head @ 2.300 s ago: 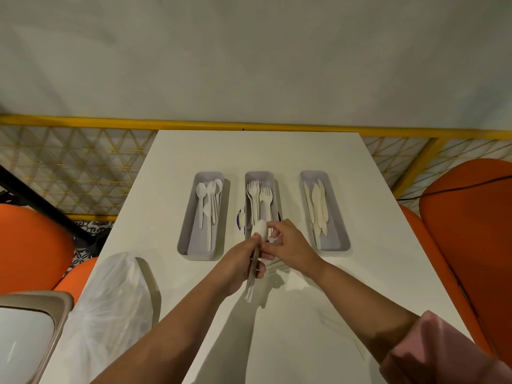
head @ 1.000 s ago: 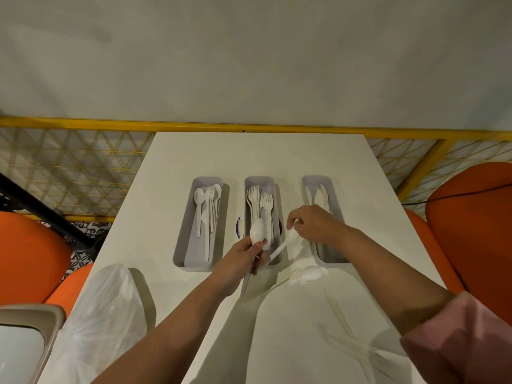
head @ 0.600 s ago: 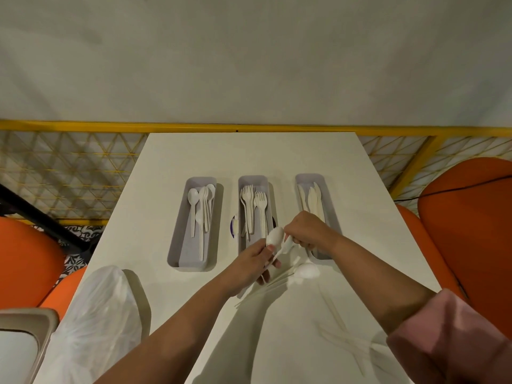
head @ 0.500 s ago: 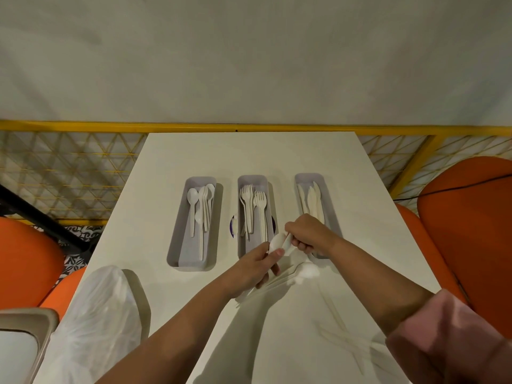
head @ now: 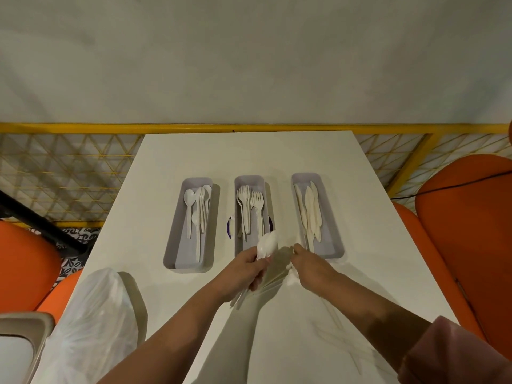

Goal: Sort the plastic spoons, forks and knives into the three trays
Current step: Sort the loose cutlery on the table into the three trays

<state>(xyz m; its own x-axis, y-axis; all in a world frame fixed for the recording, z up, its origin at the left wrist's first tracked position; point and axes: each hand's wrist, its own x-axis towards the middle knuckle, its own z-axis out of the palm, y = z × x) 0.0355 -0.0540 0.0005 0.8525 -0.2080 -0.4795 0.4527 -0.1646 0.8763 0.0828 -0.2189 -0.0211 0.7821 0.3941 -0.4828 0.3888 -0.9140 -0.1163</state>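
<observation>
Three grey trays stand side by side on the white table (head: 249, 153). The left tray (head: 177, 245) holds spoons (head: 191, 200), the middle tray (head: 249, 179) forks (head: 250, 203), the right tray (head: 333, 245) knives (head: 311, 212). In front of the middle tray my left hand (head: 243, 270) grips a bundle of white spoons (head: 268, 245), bowls up and handles slanting down to the left. My right hand (head: 310, 264) is beside it, its fingers curled down on a white spoon (head: 291, 277) on the table, mostly hidden by the hand.
Several loose white pieces (head: 340, 336) lie faintly on the table at the lower right. A clear plastic bag (head: 91, 328) sits at the table's near left. Orange chairs (head: 468, 231) flank the table, and a beige bin (head: 19, 333) shows at the bottom left.
My right hand took a spoon from the table to the bundle in my left hand, let it go, then moved right and down onto another spoon. My left hand kept its grip.
</observation>
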